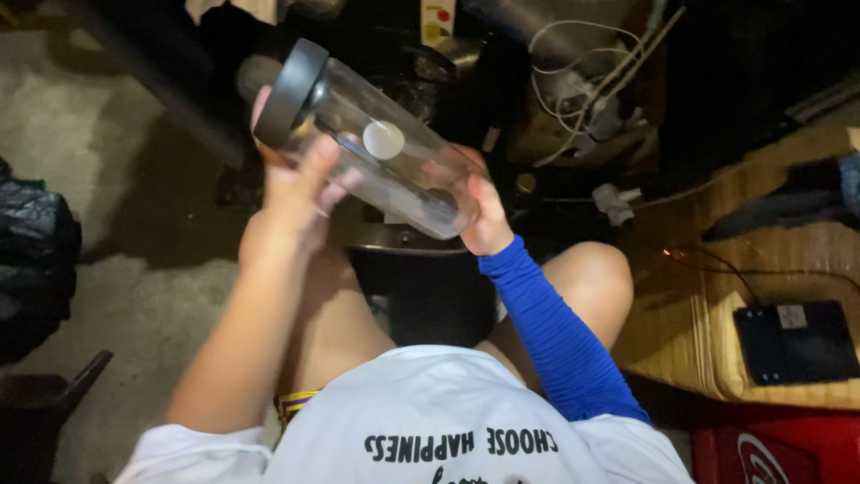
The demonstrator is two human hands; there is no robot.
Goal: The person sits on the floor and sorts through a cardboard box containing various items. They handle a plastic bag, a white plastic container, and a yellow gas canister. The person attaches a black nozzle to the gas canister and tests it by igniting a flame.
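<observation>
the fingers of the left hand (300, 184) are curled round the upper part of a clear plastic bottle (385, 148), just below its dark grey lid (289, 92); the right hand (484, 215), in a blue sleeve (551, 332), is wrapped round the bottle's base, fingers closed on it; the bottle hangs tilted between both hands, above the bare knees, lid up and to the left; beneath it sits a round metal bowl (394, 237); to the right, a woven mat (717, 314) bearing a black box (793, 341); white cables (582, 90) tangle behind.
</observation>
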